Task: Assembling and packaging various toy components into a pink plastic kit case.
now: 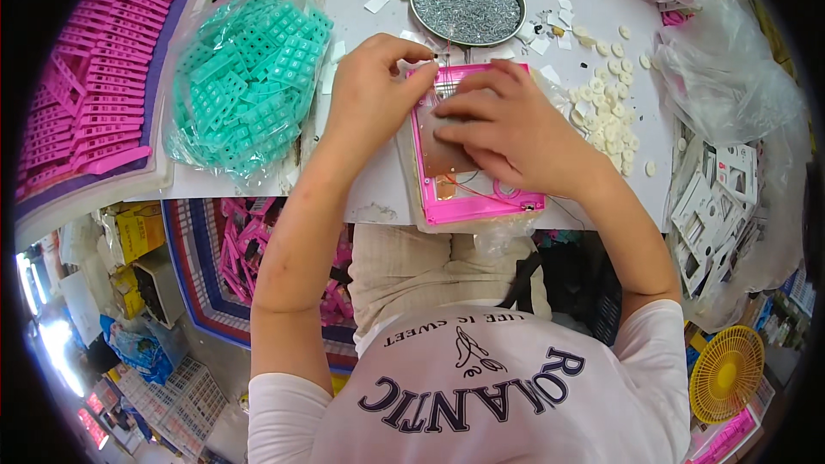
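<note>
We list 1 rectangular pink plastic casing (460, 210), open, lying near the front edge of the white tabletop (369, 189). Left hand (375, 77): thumb and forefinger nearly together at its upper-left corner; we cannot tell whether they grip anything. Right hand (516, 125): fingers loosely curled over the casing, blurred; grasp undeterminable. Also: 1 round dish (468, 43) of small silver metal pieces (468, 0), beyond; cream ring-shaped discs (612, 112), right; turquoise plastic keypads (249, 77), bagged, left.

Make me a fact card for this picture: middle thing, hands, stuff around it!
Middle: pink rectangular plastic case with flat brown board
Left hand: at the case's upper left corner
Right hand: over the board
Left side: clear plastic bag of turquoise keypads
Farther back: round metal dish of small silver pieces
Right side: scattered round cream discs
</note>
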Tool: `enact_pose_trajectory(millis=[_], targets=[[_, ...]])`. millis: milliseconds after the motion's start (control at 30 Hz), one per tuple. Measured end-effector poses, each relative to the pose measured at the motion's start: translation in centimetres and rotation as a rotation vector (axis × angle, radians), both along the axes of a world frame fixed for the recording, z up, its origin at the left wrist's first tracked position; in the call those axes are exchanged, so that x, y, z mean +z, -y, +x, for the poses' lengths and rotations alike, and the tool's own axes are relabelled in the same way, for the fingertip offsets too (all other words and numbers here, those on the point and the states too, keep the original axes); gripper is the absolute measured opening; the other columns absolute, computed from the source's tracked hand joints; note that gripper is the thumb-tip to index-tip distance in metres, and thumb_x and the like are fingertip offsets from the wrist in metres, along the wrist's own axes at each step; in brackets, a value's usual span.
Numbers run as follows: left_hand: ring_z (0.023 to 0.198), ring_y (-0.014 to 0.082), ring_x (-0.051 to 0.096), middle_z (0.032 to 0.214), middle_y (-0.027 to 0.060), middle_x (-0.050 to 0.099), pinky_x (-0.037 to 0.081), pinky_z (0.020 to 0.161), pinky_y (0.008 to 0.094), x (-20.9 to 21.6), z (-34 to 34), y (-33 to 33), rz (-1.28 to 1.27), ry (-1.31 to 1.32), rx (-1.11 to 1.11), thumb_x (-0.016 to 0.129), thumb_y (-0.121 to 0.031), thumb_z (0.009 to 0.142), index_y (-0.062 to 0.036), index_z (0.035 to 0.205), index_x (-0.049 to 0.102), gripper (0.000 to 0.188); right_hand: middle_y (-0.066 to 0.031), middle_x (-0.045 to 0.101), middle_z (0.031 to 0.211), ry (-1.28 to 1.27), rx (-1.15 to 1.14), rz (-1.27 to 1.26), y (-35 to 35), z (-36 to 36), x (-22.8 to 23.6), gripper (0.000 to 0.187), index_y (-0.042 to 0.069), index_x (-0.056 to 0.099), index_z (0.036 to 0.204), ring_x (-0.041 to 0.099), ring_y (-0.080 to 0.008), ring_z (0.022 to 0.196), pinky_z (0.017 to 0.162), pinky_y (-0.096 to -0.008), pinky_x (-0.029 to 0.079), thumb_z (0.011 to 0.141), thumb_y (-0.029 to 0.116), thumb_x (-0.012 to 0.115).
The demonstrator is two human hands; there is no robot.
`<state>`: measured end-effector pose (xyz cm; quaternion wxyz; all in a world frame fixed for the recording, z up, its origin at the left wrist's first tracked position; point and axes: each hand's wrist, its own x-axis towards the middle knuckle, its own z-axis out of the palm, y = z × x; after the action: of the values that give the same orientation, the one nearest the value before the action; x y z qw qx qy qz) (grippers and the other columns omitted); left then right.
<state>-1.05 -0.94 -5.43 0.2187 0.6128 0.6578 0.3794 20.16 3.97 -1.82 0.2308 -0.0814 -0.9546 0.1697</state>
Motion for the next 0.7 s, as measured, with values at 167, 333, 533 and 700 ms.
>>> enact_pose_trajectory(millis=[167, 333, 533, 700], targets=[[0.086, 0.0226, 0.067, 0.097, 0.0081, 0.072, 0.052, 0.078, 0.0343, -0.6, 1.3, -0.6, 0.228, -0.105, -0.070, 0.075, -0.011, 0.083, -0.0049, 0.096, 0.076, 0.015, -0.0067, 0.067, 0.129, -0.090, -0.058, -0.209, -4.0, 2.0, -1.1, 0.050, 0.010, 0.071, 0.119, 0.057, -0.0318, 0.120, 0.108, -0.0480, 0.043, 0.074, -0.007, 0.056], [0.088, 0.0253, 0.065, 0.094, 0.0041, 0.072, 0.048, 0.080, 0.0404, -0.8, 1.2, -0.6, 0.420, -0.266, -0.052, 0.075, -0.012, 0.080, -0.0107, 0.091, 0.078, 0.010, -0.0095, 0.070, 0.118, -0.135, -0.162, -0.066, -6.9, -1.1, -2.7, 0.041, 0.009, 0.071, 0.119, 0.059, -0.0322, 0.112, 0.101, -0.0429, 0.048, 0.081, -0.003, 0.065], [0.098, 0.0264, 0.066, 0.103, 0.0061, 0.073, 0.049, 0.088, 0.0378, -0.6, 1.0, 2.8, 0.355, -0.209, 0.118, 0.077, -0.010, 0.081, -0.0070, 0.091, 0.076, 0.011, -0.0063, 0.067, 0.095, -0.014, -0.187, -0.044, -6.1, 0.3, -1.5, 0.016, 0.006, 0.072, 0.096, 0.060, -0.0293, 0.097, 0.087, -0.0424, 0.049, 0.080, 0.005, 0.075], [0.107, 0.0283, 0.062, 0.112, 0.0053, 0.070, 0.047, 0.091, 0.0417, -0.4, 2.4, 2.6, 0.341, -0.071, 0.295, 0.081, -0.016, 0.077, -0.0085, 0.091, 0.075, 0.017, -0.0051, 0.064, 0.089, 0.091, -0.310, 0.139, -3.3, 2.1, -0.8, 0.015, 0.007, 0.071, 0.088, 0.058, -0.0275, 0.091, 0.085, -0.0414, 0.047, 0.075, 0.009, 0.077]])
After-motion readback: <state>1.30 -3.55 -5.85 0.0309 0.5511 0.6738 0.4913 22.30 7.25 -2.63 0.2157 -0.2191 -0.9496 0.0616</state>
